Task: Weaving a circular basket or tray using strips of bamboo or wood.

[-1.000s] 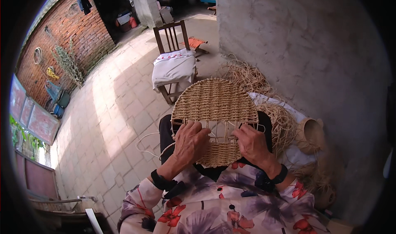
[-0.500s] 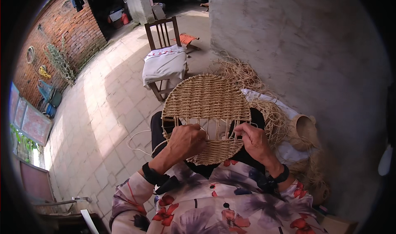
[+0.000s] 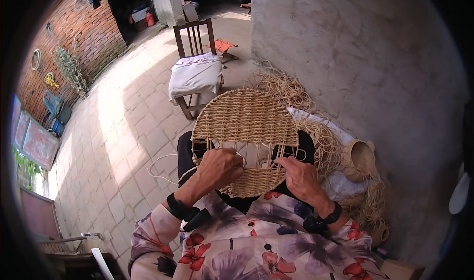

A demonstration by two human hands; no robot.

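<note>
A round panel of woven straw cord [image 3: 245, 116] rests across my lap, its far and near parts densely woven. Between them runs an open band where bare cord strands [image 3: 255, 153] stretch lengthwise. My left hand [image 3: 220, 167] lies over the left of this band, fingers curled in; what they grip is hidden beneath them. At the right end of the band, my right hand [image 3: 297, 174] pinches at the strands, with a thin loop of cord [image 3: 295, 151] showing just beyond its fingertips. A loose cord [image 3: 163, 170] trails off the panel's left side.
Heaps of loose straw cord [image 3: 318, 144] lie on a white sheet to the right, beside a woven basket [image 3: 359, 159]. A wooden chair with a white cloth [image 3: 196, 75] stands ahead, with an orange-topped folding stool [image 3: 223, 46] behind it. A grey wall [image 3: 355, 48] rises at right.
My right hand has shifted slightly left and down, its fingers now lower at the strands. A thin loop of cord now shows beyond it. My left hand stays nearly in place.
</note>
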